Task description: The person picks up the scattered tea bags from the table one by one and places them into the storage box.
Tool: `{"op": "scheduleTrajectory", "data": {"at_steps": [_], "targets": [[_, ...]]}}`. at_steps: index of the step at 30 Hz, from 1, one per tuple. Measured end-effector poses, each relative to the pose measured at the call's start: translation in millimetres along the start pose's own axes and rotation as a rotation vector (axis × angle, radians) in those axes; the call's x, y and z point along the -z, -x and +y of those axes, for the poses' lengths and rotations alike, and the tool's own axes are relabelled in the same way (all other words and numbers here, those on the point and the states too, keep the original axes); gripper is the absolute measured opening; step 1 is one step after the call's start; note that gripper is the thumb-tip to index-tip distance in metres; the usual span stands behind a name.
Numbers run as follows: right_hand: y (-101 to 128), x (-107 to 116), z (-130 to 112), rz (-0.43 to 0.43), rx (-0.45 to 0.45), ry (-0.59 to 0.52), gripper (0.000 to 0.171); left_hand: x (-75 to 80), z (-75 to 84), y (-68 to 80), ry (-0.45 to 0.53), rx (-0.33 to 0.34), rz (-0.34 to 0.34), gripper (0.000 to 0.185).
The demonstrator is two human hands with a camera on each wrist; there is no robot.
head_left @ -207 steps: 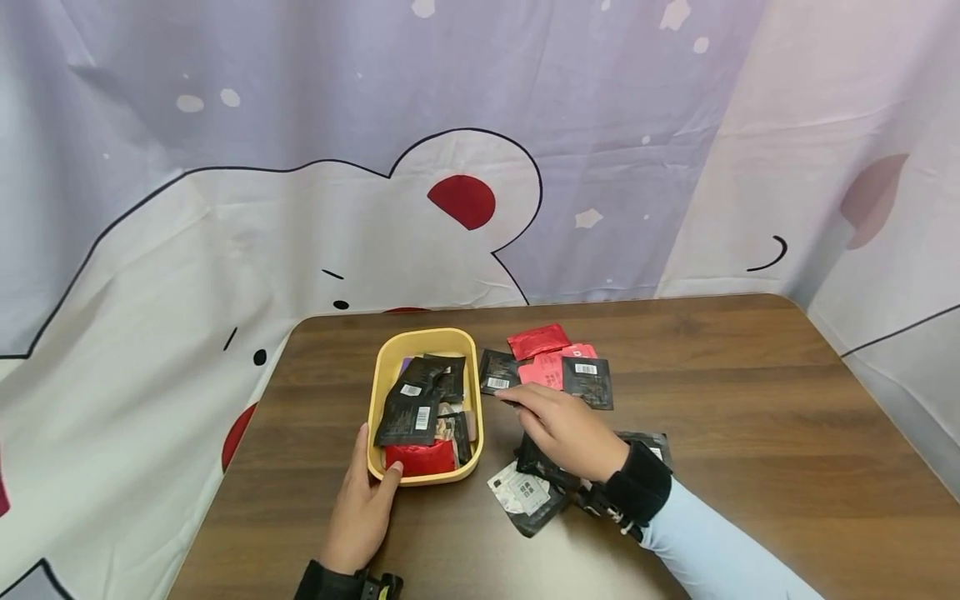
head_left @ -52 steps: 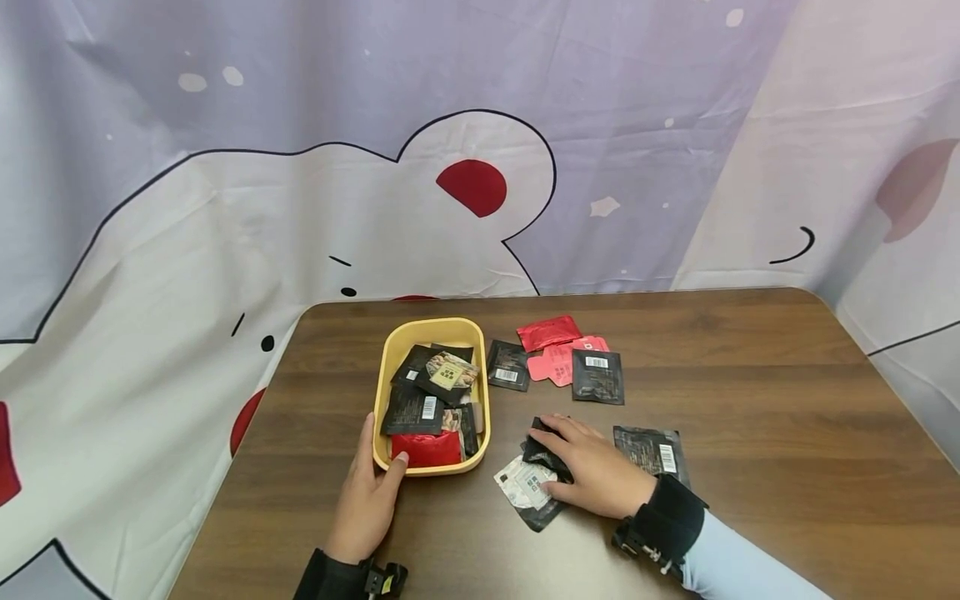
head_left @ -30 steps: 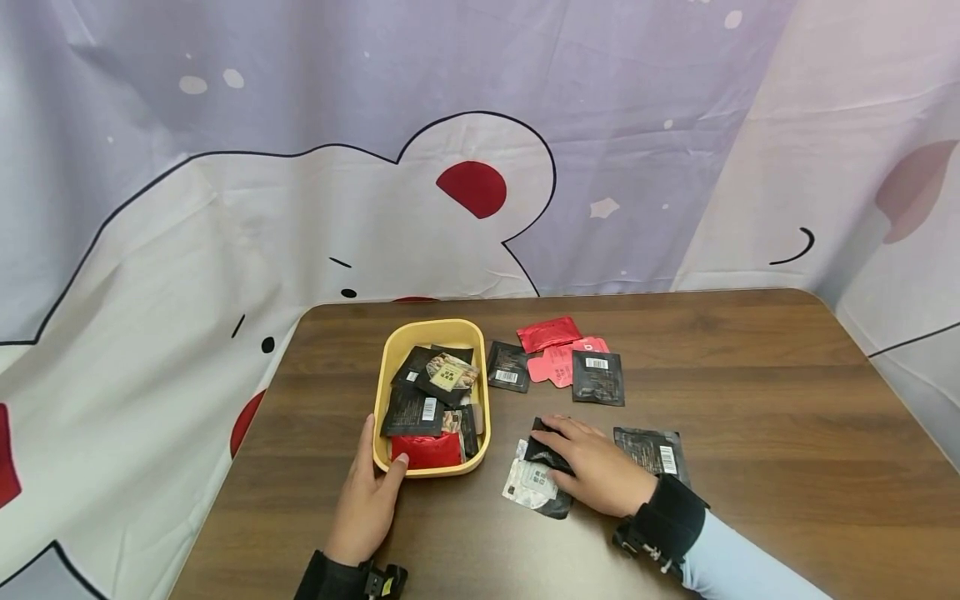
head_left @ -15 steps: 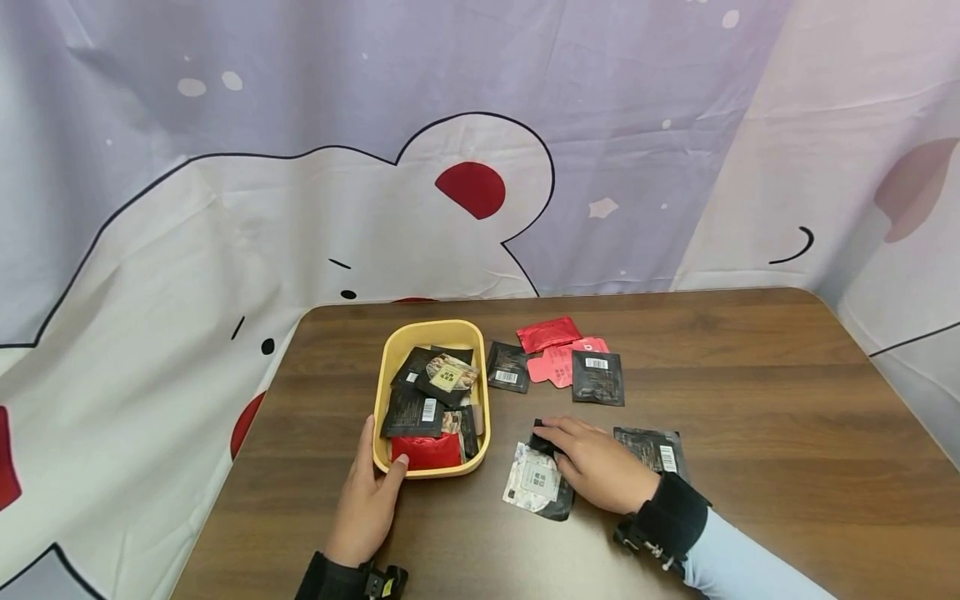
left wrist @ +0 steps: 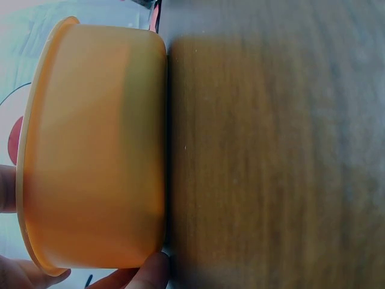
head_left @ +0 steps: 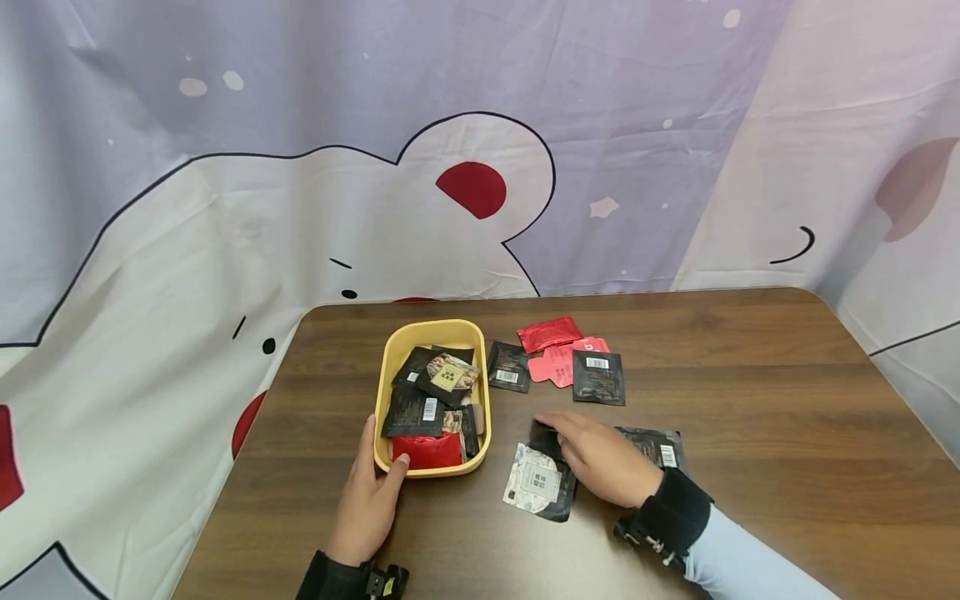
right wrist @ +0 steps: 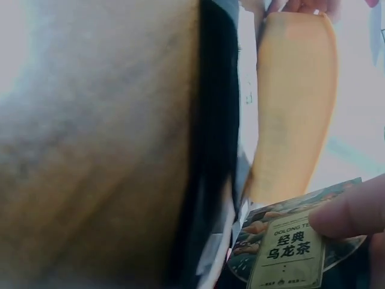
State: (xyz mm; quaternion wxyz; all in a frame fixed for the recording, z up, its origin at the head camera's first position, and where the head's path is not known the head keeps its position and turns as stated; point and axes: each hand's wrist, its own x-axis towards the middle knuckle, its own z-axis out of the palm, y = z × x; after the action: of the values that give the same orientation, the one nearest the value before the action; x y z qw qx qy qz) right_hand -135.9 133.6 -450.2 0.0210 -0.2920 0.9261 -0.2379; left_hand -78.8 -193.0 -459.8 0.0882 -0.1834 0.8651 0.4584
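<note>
A yellow tray [head_left: 392, 354] holding several black, red and printed sachets stands left of centre on the brown table. My left hand [head_left: 367, 500] grips its near left corner, thumb over the rim; in the left wrist view my fingers [left wrist: 144, 274] lie against the tray wall [left wrist: 96, 150]. My right hand [head_left: 596, 457] lies to the tray's right and pinches a black sachet [head_left: 542, 433]. In the right wrist view my thumb tip [right wrist: 349, 211] presses that sachet's printed tea label [right wrist: 289, 247]. A white sachet [head_left: 534, 482] lies just under this hand.
Behind my right hand a small black sachet [head_left: 508, 367], a red one [head_left: 549, 333], a pink one [head_left: 557, 364] and a black barcoded one [head_left: 597, 377] lie together. Another black sachet [head_left: 662, 450] lies by my right wrist. A cartoon-print curtain hangs behind the table.
My right hand has drawn slightly back and right with the black sachet, uncovering more of the white sachet, which has turned a little. My left hand and the tray have stayed put.
</note>
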Motion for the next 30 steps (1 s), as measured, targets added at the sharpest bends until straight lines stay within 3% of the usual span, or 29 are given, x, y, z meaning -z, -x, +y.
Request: {"op": "scheduleTrajectory", "data": {"at_steps": [18,30], "targets": [[-19,24,-20,0.103,0.035,-0.111,0.043,0.2,-0.9,-1.5,0.007,-0.007,0.001,0.086],[-46,26,-40,0.136,0.126,-0.130,0.043,0.2,-1.5,-0.6,0.015,-0.009,-0.002,0.086]]}}
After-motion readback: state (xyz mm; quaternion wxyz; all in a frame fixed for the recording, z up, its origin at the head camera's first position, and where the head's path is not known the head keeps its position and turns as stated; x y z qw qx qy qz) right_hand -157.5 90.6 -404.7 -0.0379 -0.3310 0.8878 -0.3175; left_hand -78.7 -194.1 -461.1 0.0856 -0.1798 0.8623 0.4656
